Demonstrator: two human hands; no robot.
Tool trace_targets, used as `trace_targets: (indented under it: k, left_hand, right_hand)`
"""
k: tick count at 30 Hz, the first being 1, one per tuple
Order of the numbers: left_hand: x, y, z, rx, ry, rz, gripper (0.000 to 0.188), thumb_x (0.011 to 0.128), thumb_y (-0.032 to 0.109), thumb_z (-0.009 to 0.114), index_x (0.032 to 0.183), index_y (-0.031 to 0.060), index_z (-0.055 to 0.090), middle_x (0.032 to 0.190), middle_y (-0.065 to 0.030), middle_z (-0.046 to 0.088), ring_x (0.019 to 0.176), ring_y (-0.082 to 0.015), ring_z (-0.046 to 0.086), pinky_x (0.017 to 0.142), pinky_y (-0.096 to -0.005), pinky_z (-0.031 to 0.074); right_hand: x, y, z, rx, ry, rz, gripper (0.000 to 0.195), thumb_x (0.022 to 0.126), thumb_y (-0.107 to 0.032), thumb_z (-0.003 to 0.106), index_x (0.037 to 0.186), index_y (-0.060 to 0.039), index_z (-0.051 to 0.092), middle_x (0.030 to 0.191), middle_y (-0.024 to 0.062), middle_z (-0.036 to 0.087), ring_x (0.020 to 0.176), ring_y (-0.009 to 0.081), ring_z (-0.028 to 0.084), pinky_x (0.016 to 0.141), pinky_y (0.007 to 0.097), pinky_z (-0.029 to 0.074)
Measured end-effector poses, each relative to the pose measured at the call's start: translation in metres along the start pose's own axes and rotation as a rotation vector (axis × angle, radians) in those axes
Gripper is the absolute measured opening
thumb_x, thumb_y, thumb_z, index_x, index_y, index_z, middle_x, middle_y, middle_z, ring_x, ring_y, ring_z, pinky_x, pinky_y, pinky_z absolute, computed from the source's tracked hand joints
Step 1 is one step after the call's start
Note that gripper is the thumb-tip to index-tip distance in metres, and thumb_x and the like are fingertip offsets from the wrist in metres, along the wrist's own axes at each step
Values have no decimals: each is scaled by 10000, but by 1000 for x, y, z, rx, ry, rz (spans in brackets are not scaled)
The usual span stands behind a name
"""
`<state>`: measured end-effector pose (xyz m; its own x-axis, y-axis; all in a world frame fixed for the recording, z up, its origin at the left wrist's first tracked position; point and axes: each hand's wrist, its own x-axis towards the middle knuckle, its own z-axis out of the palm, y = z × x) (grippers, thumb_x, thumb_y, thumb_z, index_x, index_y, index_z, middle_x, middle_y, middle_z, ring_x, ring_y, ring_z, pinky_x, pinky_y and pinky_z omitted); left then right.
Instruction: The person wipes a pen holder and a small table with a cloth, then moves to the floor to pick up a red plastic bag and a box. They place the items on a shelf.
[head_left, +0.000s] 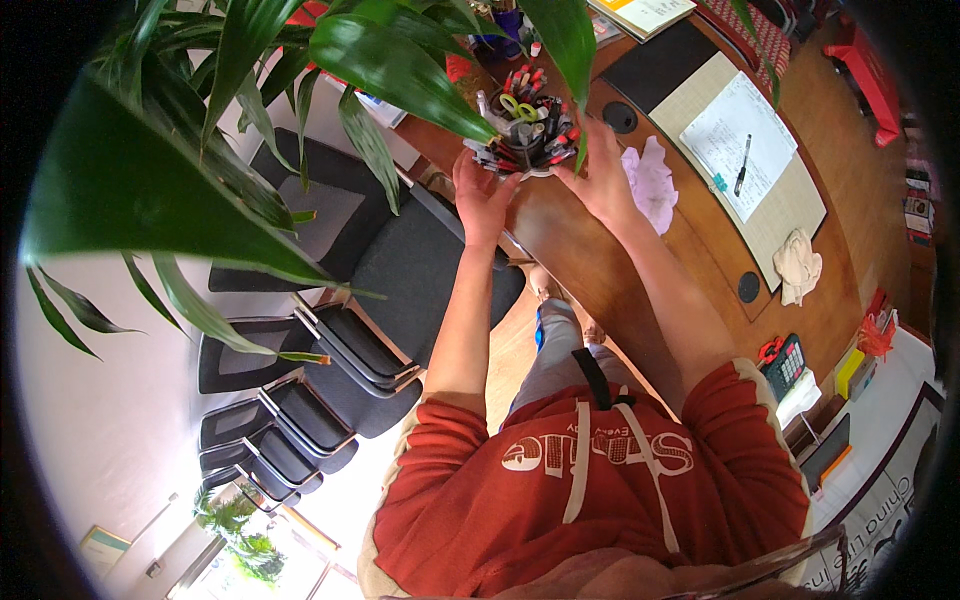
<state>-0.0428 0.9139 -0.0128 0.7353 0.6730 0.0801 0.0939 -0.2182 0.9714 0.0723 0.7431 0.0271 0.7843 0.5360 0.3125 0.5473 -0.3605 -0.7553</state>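
Note:
A desktop pen organizer (534, 156) packed with pens and markers is on the brown wooden desk (559, 232). Scissors with yellow-green handles (517, 108) stick up from its middle. My left hand (482, 196) grips the organizer's left side, thumb near its lower front rim. On the opposite side, my right hand (602, 176) holds it with the thumb low at the base; some fingertips are hidden behind a leaf. A crumpled lilac cloth (651, 184) lies just right of my right hand. Broad green plant leaves (405, 67) hang over part of the organizer.
Black chairs (409, 262) line the left side by the wall. On the desk's right are a desk pad (806, 206), a handwritten sheet (731, 150) with a black pen (742, 165), a beige cloth (797, 266) and a calculator (784, 366). A large leaf (150, 187) fills the left foreground.

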Motion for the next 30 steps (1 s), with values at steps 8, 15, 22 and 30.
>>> trace_targets:
  k: [8,15,22,30]
  left_hand:
    - [-1,-3,1,-127,-6,-60,763,750,77,839,1394,-11,440,1436,-100,421,1147,-220,602,954,-334,538]
    - [-3,-3,1,-66,5,-37,763,745,82,845,1396,9,453,1425,-93,433,1147,-221,598,953,-334,530]
    - [-5,2,-1,-48,15,-47,751,748,102,848,1390,28,466,1353,-90,486,1119,-205,602,934,-330,534]
    - [-7,14,-5,62,-3,-92,739,742,122,853,1380,53,486,1357,-96,475,1094,-213,606,921,-333,537]
  right_hand:
    - [12,-20,3,-94,-1,-97,872,718,-149,818,1450,-7,368,1418,209,434,1268,413,421,1104,465,318]
    - [-2,-41,18,-37,-13,-89,831,767,-56,768,1479,-52,339,1418,185,444,1263,393,452,1063,453,381]
    - [-11,-39,23,146,-10,-102,868,821,-22,722,1540,-46,235,1451,176,453,1274,363,489,1047,429,442]
    - [-14,-28,15,64,7,-68,754,820,-51,693,1491,-48,349,1331,232,537,1223,412,503,1042,465,395]
